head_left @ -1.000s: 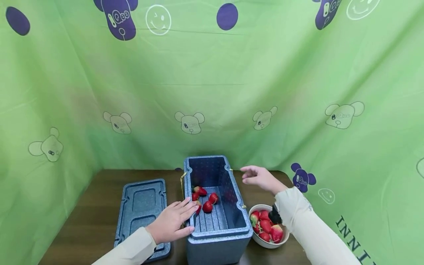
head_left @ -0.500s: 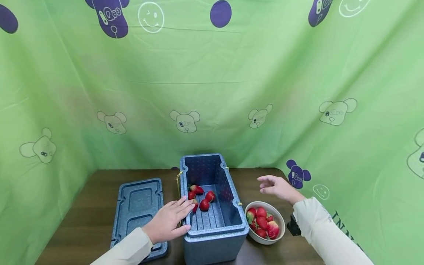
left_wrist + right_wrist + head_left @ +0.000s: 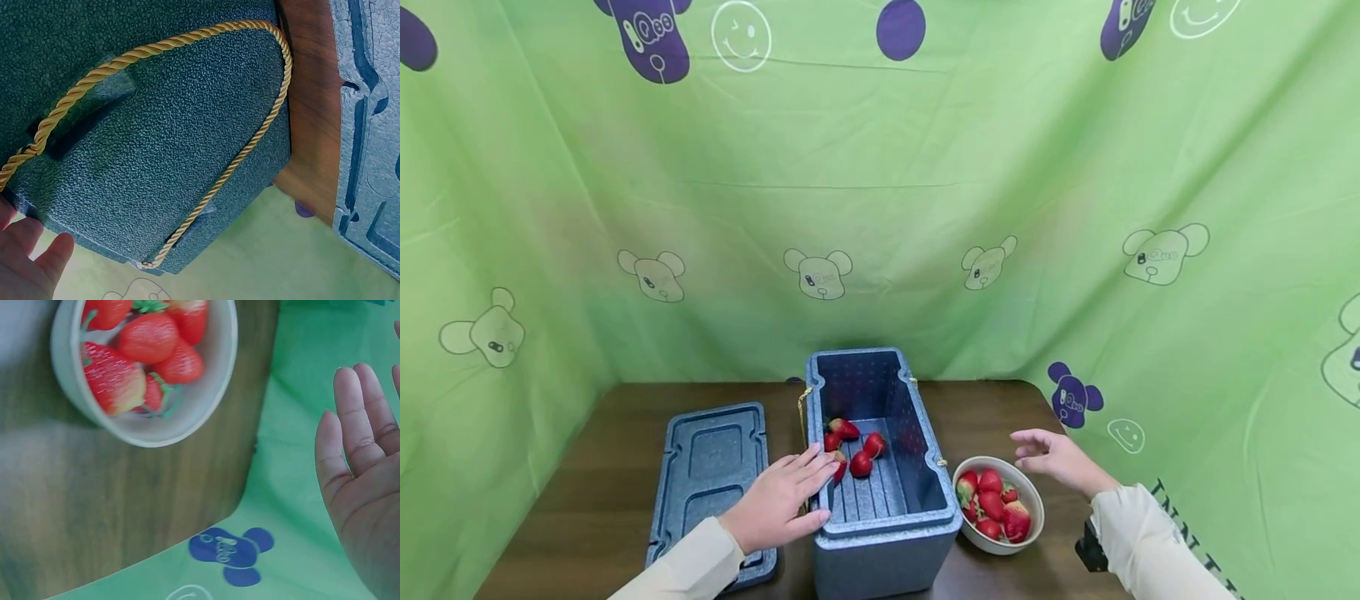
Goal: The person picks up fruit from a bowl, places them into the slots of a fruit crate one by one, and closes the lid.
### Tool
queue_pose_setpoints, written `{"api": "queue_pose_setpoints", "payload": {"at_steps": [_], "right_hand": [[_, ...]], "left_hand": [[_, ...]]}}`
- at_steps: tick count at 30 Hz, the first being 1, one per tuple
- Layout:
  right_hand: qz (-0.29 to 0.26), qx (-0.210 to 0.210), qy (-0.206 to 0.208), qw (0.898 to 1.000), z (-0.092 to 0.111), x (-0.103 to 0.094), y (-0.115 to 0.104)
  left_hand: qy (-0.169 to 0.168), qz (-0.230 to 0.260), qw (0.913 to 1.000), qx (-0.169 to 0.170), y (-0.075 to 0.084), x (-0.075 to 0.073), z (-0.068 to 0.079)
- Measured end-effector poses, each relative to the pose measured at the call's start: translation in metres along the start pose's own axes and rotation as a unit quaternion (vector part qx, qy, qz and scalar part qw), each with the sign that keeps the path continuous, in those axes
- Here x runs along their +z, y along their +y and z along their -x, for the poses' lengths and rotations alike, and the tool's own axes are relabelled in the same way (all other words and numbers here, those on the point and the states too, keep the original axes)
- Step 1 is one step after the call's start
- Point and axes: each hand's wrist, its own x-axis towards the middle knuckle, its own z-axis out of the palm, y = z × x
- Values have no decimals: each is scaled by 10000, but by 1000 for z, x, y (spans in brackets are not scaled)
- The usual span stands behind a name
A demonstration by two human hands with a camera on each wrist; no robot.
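Observation:
My left hand [image 3: 780, 502] rests with straight fingers on the left rim of a blue foam box [image 3: 891, 533]. Inside that box, toward its left side, lie several red strawberries [image 3: 861, 464]. In the left wrist view, fingertips [image 3: 57, 247] touch the box's edge near a twisted gold rope [image 3: 244, 153]. My right hand [image 3: 1060, 461] hovers to the right of a white bowl [image 3: 1037, 521], its fingers relaxed and holding nothing. Several more strawberries [image 3: 991, 505] fill the bowl. The right wrist view shows the bowl's rim [image 3: 153, 442] apart from the hand's fingers.
A blue foam lid [image 3: 718, 454] lies flat on the brown wooden table [image 3: 587, 475], left of the box. A green printed curtain [image 3: 880, 225] hangs behind the table and along both sides. A dark wrist device [image 3: 1090, 548] shows below the right sleeve.
My right hand has moved from beside the box's right side, rightward and down past the bowl. The left hand stays on the rim. The head view has shifted slightly.

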Motion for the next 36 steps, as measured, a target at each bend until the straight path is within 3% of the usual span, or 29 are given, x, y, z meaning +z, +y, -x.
{"api": "queue_pose_setpoints", "payload": {"at_steps": [8, 26, 30, 36], "right_hand": [[-54, 223, 136, 9996, 6, 13, 25], [-1107, 155, -102, 9937, 4, 70, 56], [-1076, 186, 56, 9940, -1, 79, 57], [-806, 264, 406, 9956, -6, 90, 57]], "left_hand": [[-12, -7, 10000, -29, 0, -2, 0], [84, -2, 9999, 79, -2, 0, 1], [215, -25, 9996, 181, -2, 1, 0], [162, 72, 9998, 81, 0, 2, 1]]}}
